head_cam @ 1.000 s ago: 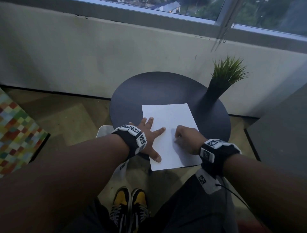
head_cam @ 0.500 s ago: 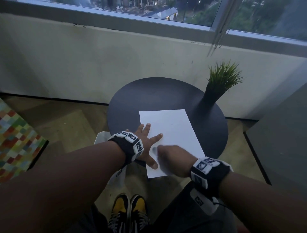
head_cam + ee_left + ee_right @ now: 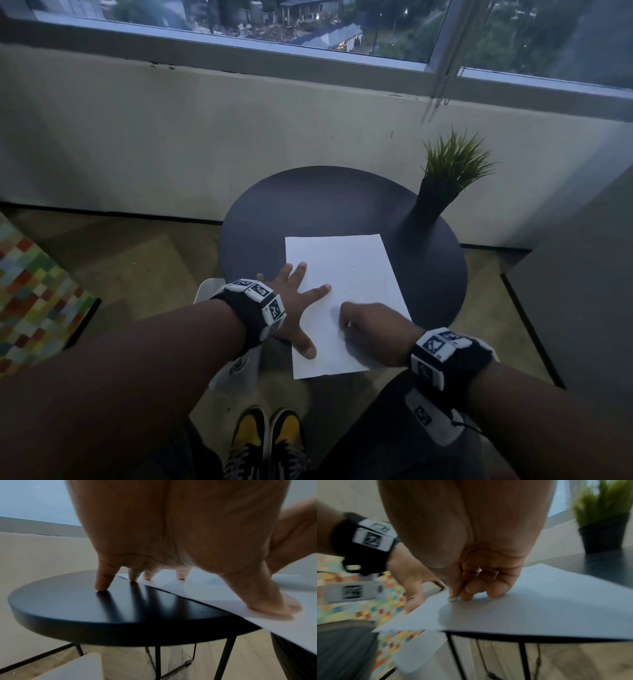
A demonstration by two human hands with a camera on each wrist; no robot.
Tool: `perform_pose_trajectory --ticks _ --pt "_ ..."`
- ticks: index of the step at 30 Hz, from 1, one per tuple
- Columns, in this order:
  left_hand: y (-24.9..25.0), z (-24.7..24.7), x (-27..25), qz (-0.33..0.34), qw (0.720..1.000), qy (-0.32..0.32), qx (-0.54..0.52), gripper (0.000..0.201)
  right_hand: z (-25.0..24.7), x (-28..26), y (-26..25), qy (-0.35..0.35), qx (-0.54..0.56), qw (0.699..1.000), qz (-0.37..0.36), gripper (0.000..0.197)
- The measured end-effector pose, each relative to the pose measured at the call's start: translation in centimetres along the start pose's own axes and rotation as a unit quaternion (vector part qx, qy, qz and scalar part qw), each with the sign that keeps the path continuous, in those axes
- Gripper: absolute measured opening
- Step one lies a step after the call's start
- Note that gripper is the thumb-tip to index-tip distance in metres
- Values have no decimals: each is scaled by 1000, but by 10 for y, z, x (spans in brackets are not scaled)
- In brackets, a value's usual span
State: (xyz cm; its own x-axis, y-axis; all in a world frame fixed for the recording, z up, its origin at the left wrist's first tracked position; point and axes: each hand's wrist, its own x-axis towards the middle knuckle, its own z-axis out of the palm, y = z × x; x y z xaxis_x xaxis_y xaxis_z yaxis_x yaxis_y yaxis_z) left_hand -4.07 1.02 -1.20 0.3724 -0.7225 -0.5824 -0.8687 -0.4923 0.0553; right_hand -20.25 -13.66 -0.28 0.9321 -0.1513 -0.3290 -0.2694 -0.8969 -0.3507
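Flatly, left hand (image 3: 291, 308) splays open on paper (image 3: 349, 260) (pinky (image 3: 102, 580) on table (image 3: 325, 205)); right hand (image 3: 373, 332), curled empty, presses it.

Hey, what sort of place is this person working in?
Likely a sitting corner in a high-up flat or office: a small round black side table, bearing a white sheet of paper and a potted green grass plant, stands on wooden flooring below a wide window overlooking rooftops.
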Motion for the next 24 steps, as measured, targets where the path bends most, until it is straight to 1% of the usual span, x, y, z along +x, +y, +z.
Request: perform_pose_trajectory --ticks 2,3,4,5,7,9,11,12,13,14,16,18,19,21,23,24 --pt "-1 3 -2 2 1000 5 -7 128 -9 4 19 55 44 994 85 3" --pt "-2 4 -3 3 1000 7 -13 125 -12 4 26 75 63 989 111 4" --pt "-2 4 -4 3 1000 14 -25 121 -10 4 28 79 66 987 120 4" --pt "-2 4 -5 1 999 27 -40 114 -9 2 25 72 54 990 112 4" --pt "3 7 -8 -7 995 71 -66 99 -1 -4 10 46 28 996 70 5" --pt "10 12 -8 -20 992 105 -71 93 2 -10 -6 14 33 999 27 5" --pt "14 17 -8 -28 991 111 -66 98 1 -9 -11 -17 22 1000 -4 6" --pt "14 18 -8 -30 992 107 -64 104 -1 -5 -9 -25 16 1000 -7 5" --pt "14 18 -8 -31 992 102 -60 109 -5 -1 -4 -23 17 1000 7 5" --pt "13 18 -7 -31 993 97 -52 114 -9 4 4 -8 25 999 36 7" --pt "12 14 -7 -30 996 82 -35 117 -19 15 24 47 44 992 110 10" --pt "12 9 -6 -33 997 63 -27 116 -25 21 36 91 39 984 148 7" --pt "11 6 -6 -36 997 57 -26 116 -26 21 35 93 28 985 144 6" --pt "10 1 -6 -42 998 49 -26 116 -20 16 21 55 12 994 97 5" --pt "8 -3 -5 -43 998 45 -28 116 -11 5 -2 -11 -18 1000 12 8" --pt "8 -4 -5 -42 998 43 -24 117 -9 0 -10 -41 -43 998 -37 10"
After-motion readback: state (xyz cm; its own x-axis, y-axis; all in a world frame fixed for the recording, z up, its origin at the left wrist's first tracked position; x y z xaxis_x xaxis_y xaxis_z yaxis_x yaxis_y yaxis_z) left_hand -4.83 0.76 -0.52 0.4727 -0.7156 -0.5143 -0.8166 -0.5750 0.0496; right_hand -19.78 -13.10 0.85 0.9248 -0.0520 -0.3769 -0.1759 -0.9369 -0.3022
